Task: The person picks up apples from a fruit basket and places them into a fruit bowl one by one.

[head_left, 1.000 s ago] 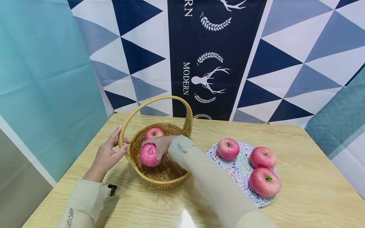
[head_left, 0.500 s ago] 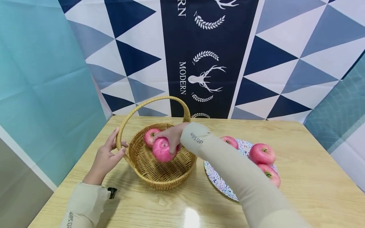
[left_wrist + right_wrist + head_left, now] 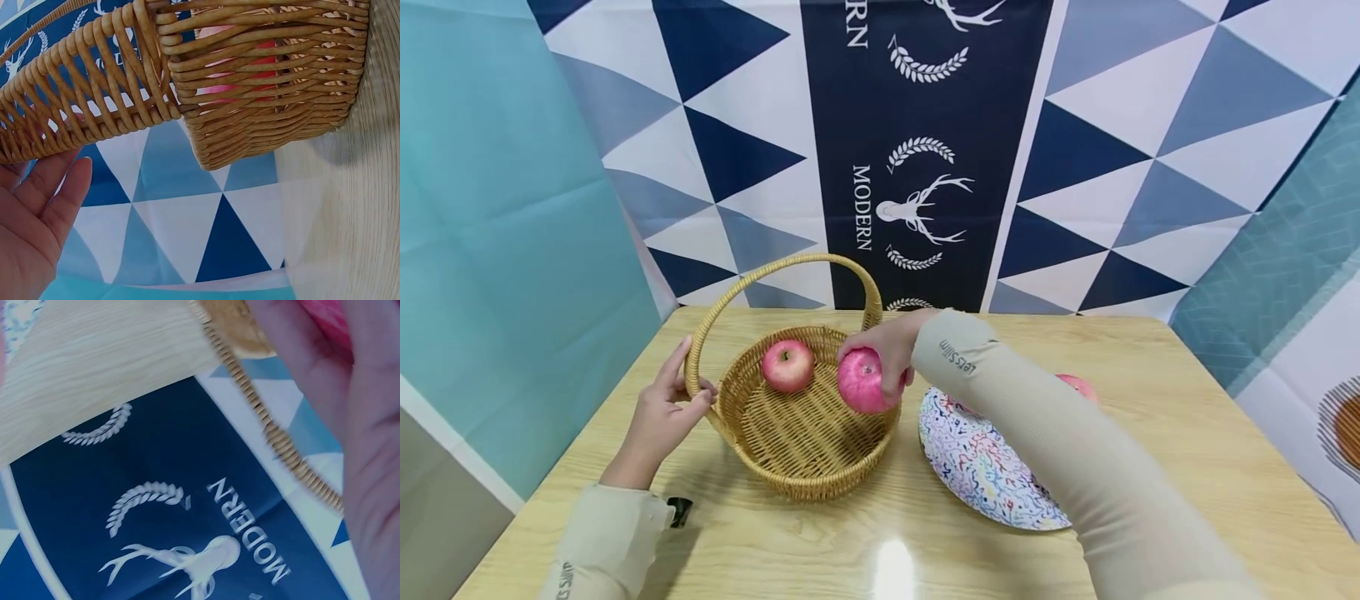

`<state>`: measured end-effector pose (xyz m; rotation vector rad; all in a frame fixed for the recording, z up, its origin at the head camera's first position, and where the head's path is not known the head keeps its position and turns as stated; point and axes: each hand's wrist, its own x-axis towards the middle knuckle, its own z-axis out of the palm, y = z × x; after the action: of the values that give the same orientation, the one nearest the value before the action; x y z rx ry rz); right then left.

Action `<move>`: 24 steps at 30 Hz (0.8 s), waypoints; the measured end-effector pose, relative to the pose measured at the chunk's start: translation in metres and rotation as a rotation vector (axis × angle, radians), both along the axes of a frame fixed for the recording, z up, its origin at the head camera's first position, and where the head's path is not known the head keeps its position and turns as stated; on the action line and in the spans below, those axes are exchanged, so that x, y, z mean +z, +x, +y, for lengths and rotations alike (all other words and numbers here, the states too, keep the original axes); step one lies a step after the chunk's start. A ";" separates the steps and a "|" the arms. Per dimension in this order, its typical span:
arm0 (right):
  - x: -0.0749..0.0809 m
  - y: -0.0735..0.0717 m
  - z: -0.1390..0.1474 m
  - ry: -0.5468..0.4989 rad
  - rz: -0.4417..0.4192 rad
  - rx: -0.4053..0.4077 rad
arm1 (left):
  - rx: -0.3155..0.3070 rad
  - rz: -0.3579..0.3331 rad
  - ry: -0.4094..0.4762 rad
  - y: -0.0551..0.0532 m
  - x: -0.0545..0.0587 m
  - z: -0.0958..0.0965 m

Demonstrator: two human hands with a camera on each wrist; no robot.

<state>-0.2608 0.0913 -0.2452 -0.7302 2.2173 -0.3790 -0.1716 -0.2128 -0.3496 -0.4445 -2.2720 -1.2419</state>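
A round wicker basket [image 3: 805, 487] with a tall arched handle [image 3: 778, 267] stands on the table. My left hand [image 3: 658, 417] holds the lower left end of that handle, thumb on one side and fingers on the other. My right hand [image 3: 891, 343] grips a pink-red apple [image 3: 859, 385] from above, over the right side of the basket. A second apple [image 3: 787, 367] lies inside against the back left wall; through the weave in the left wrist view some red of an apple [image 3: 240, 65] shows. In the right wrist view only part of the gripped apple [image 3: 328, 319] appears.
Right of the basket lies a patterned plate [image 3: 970, 467], partly hidden under my right sleeve. Part of an apple [image 3: 1078, 386] shows past the sleeve on the plate's far side. A patterned cloth [image 3: 925, 125] hangs behind the table [image 3: 820, 550].
My right hand has lifted the apple from the basket's left part and carried it right, towards the rim on the plate's side. The left hand keeps its hold on the handle.
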 end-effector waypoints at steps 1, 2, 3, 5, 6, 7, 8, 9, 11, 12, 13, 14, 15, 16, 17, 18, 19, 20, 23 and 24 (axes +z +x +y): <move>0.001 0.000 0.003 -0.006 -0.003 -0.011 | 0.003 -0.002 0.010 0.001 0.000 -0.001; 0.002 0.000 0.006 -0.015 -0.004 -0.016 | 0.003 0.000 0.021 0.001 -0.001 -0.002; 0.003 0.000 0.010 -0.026 -0.008 -0.024 | -0.001 0.004 0.031 0.001 -0.002 -0.003; 0.003 -0.001 0.019 -0.035 0.002 -0.029 | -0.015 0.005 0.048 0.001 -0.002 -0.004; 0.002 -0.001 0.024 -0.035 0.015 -0.027 | -0.023 0.008 0.055 0.001 -0.003 -0.003; 0.002 -0.001 0.029 -0.036 0.028 -0.023 | -0.030 0.015 0.059 0.000 -0.003 -0.003; 0.001 -0.001 0.035 -0.036 0.038 -0.021 | -0.036 0.020 0.062 0.000 -0.004 -0.002; 0.000 0.000 0.039 -0.034 0.045 -0.025 | -0.040 0.025 0.062 -0.001 -0.004 -0.002; -0.001 0.001 0.048 -0.017 0.057 -0.040 | -0.043 0.035 0.061 -0.001 -0.004 -0.001; -0.001 0.001 0.051 -0.010 0.053 -0.052 | -0.044 0.043 0.061 -0.002 -0.004 -0.001; -0.002 0.002 0.054 0.000 0.047 -0.067 | -0.044 0.048 0.060 -0.002 -0.005 -0.001; -0.002 0.002 0.056 0.013 0.044 -0.081 | -0.041 0.050 0.058 -0.002 -0.004 -0.001; -0.002 0.002 0.059 0.019 0.040 -0.089 | -0.037 0.050 0.056 -0.003 -0.004 -0.001; -0.003 0.002 0.061 0.027 0.041 -0.098 | -0.032 0.047 0.053 -0.003 -0.004 -0.001; -0.003 0.002 0.064 0.033 0.046 -0.104 | -0.026 0.040 0.051 -0.003 -0.004 -0.001; -0.004 0.002 0.067 0.039 0.050 -0.108 | -0.019 0.029 0.048 -0.002 -0.004 -0.001; -0.005 0.002 0.070 0.042 0.054 -0.111 | -0.013 0.016 0.043 -0.002 -0.004 -0.001; -0.005 0.002 0.073 0.041 0.053 -0.118 | -0.008 0.004 0.040 -0.002 -0.003 -0.001; -0.008 0.003 0.082 0.039 0.047 -0.138 | -0.001 -0.020 0.030 -0.002 -0.001 -0.001; -0.009 0.003 0.085 0.039 0.046 -0.138 | -0.001 -0.024 0.030 -0.002 -0.001 -0.001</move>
<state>-0.2578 0.1764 -0.2540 -0.5718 2.3189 -0.3895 -0.1734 -0.2139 -0.3508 -0.4228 -2.2699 -1.2867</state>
